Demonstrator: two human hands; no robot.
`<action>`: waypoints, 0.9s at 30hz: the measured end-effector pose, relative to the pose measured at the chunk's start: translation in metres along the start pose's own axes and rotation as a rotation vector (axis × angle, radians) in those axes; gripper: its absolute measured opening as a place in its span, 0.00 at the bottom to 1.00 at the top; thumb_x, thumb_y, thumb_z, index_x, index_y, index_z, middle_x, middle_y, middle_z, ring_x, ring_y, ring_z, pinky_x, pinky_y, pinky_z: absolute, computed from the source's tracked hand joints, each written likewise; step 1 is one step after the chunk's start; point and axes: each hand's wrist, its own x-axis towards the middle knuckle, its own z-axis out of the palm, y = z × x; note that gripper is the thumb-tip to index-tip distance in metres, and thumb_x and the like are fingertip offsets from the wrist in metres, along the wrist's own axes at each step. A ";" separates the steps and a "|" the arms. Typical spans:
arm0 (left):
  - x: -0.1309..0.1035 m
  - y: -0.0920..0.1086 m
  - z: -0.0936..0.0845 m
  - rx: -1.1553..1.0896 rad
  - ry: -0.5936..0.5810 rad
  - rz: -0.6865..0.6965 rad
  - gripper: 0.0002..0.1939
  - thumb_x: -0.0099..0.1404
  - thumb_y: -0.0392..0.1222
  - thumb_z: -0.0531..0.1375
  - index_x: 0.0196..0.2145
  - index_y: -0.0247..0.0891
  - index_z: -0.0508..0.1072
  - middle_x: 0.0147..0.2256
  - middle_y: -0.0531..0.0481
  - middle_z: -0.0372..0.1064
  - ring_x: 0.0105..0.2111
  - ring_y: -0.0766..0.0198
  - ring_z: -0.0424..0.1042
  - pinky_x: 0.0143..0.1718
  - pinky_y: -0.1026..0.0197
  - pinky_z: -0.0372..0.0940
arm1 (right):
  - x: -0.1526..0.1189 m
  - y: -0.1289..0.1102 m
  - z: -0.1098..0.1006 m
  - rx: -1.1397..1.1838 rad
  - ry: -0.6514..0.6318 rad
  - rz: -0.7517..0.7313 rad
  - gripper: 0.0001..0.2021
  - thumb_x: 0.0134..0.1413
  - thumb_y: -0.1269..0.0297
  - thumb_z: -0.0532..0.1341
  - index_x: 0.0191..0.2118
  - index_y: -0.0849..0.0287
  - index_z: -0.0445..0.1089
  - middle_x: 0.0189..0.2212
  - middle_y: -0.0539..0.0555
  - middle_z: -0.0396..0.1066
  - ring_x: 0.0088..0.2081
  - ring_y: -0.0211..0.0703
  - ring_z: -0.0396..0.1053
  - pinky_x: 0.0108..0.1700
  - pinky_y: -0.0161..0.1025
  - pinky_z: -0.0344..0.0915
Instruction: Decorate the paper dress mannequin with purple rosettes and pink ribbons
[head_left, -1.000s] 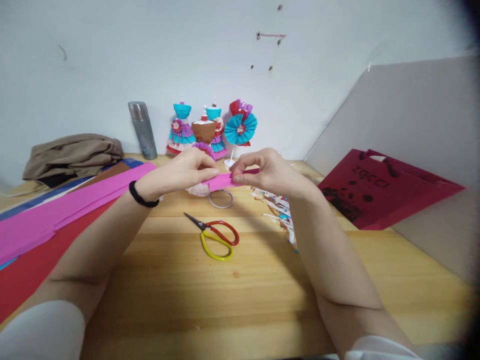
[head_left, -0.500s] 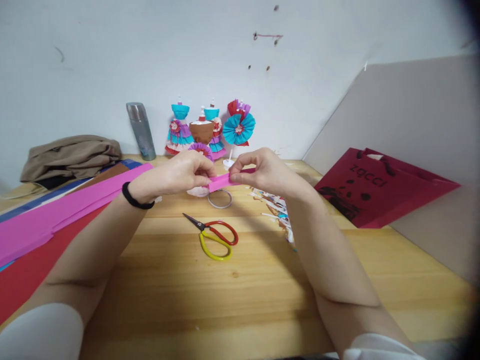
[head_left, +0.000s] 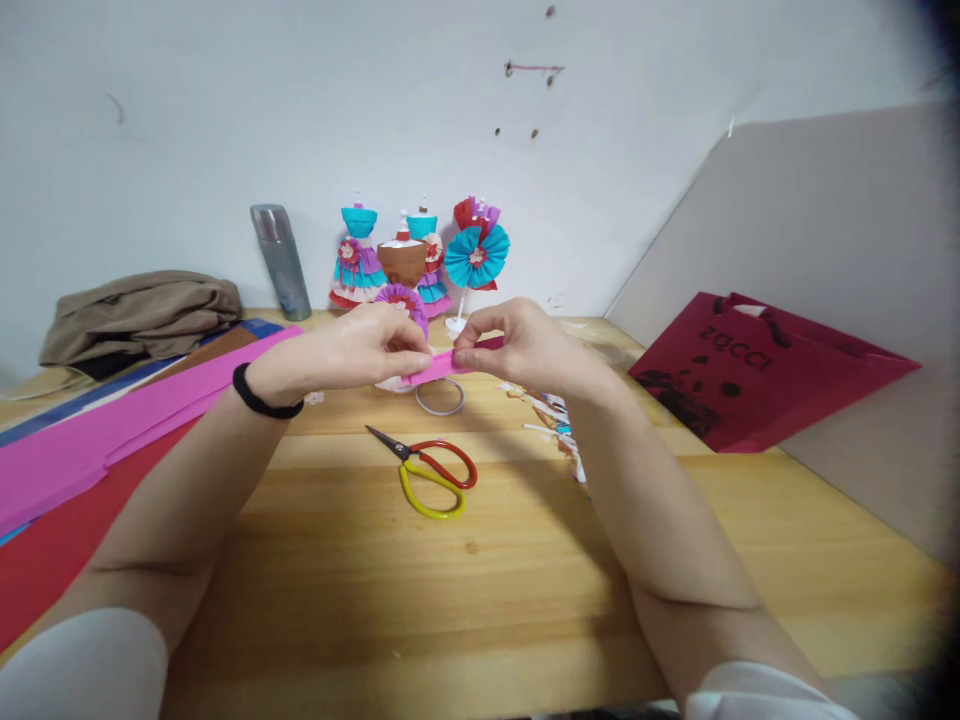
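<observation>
Pink strip (head_left: 437, 368) — finger-pinched by left hand (head_left: 360, 345) and right hand (head_left: 517, 345), toward far edge | scissors (head_left: 406, 453) — on wooden surface (head_left: 337, 600), blades (head_left: 385, 439) pointing toward far left corner

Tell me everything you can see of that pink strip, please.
The strip is narrow and bright pink, darker at its right, and looks like paper. Seemingly off the table, it slants up to the right in view, pinched by the left hand and right hand, which hide parts of it. I can't tell if it's folded.
</observation>
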 end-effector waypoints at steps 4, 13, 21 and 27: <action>0.002 0.008 0.006 -0.032 0.040 -0.045 0.13 0.60 0.44 0.58 0.22 0.35 0.68 0.19 0.55 0.57 0.21 0.71 0.54 0.22 0.64 0.47 | 0.001 0.001 0.002 0.008 -0.010 0.004 0.06 0.46 0.66 0.63 0.24 0.62 0.73 0.20 0.49 0.69 0.26 0.37 0.65 0.30 0.36 0.58; 0.004 0.002 0.007 0.012 0.090 0.012 0.11 0.60 0.36 0.57 0.20 0.34 0.66 0.18 0.56 0.55 0.21 0.71 0.54 0.24 0.64 0.47 | -0.004 0.000 -0.007 0.100 -0.086 -0.079 0.06 0.48 0.63 0.65 0.28 0.60 0.74 0.25 0.49 0.73 0.29 0.38 0.68 0.33 0.36 0.63; -0.002 -0.008 -0.003 0.012 0.136 0.054 0.09 0.62 0.36 0.57 0.25 0.32 0.70 0.21 0.54 0.63 0.24 0.70 0.59 0.28 0.66 0.52 | -0.006 0.009 -0.018 0.067 -0.093 -0.184 0.13 0.45 0.62 0.69 0.41 0.55 0.76 0.43 0.53 0.77 0.45 0.49 0.72 0.47 0.43 0.67; -0.002 -0.007 -0.005 0.011 0.114 0.054 0.11 0.64 0.39 0.59 0.25 0.31 0.70 0.21 0.54 0.64 0.24 0.71 0.58 0.27 0.68 0.52 | -0.004 0.008 -0.018 0.027 -0.103 -0.105 0.10 0.49 0.58 0.65 0.29 0.60 0.73 0.23 0.48 0.67 0.27 0.38 0.63 0.29 0.36 0.58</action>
